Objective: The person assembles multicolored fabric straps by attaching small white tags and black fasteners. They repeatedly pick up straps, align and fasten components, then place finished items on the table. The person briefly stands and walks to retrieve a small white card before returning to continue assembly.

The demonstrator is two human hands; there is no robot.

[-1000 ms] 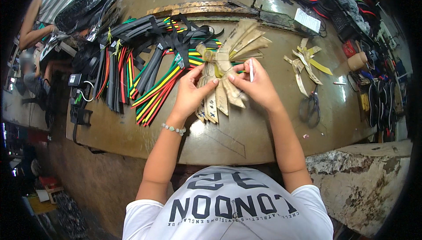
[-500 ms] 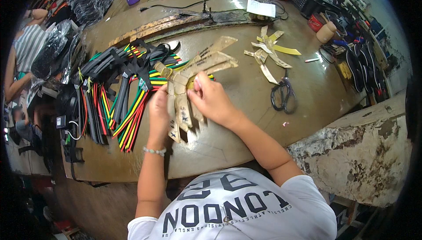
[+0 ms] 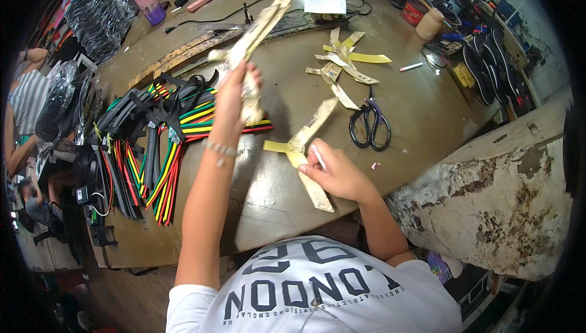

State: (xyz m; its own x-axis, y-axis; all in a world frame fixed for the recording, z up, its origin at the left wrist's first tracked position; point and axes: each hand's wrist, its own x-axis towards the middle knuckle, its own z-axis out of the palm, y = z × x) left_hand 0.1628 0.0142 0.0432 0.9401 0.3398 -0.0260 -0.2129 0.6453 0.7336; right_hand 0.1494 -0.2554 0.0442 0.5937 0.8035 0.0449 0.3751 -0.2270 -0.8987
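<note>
My left hand [image 3: 231, 98] is raised over the table, its fingers closed round a bundle of yellowed pattern strips [image 3: 259, 31] that point up and away. Motion blurs the bundle's lower end. Lower and to the right, my right hand [image 3: 334, 171] pinches a separate yellowed pattern piece [image 3: 312, 126] with several strip-like arms, one reaching far, one left and one toward me. A small white part shows at the right fingers; I cannot tell what it is. Beyond that hand lie black-handled scissors [image 3: 369, 126] and more taped pattern strips [image 3: 342, 58].
Left of my arm lies a pile of black, red, yellow and green striped straps [image 3: 165, 174]. A long wooden bar [image 3: 183, 58] runs behind it. A white pen [image 3: 411, 67], a white paper [image 3: 325, 4] and a pink-purple bottle [image 3: 149, 3] sit farther off. Another person [image 3: 27, 101] is at left.
The strips that both hands held together are now apart. My left hand has lifted the bundle up and away; my right hand has moved right and nearer me with one piece.
</note>
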